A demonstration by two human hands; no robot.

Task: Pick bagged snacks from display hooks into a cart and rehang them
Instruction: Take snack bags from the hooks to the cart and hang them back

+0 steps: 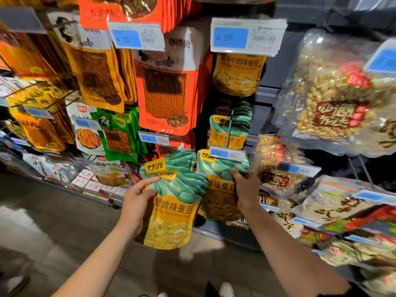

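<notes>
While the left hand point(137, 202) grips two loose bean bags point(171, 211) by their left edge, the right hand point(246, 189) grips another bag point(216, 200) below the lower hook point(228, 129). They look light, soft and slippery; holding near the top hole seems best.

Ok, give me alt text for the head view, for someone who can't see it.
Left hand grips two green-and-yellow broad bean bags; right hand holds another below a price tag, before hooks of hanging snacks.
</notes>
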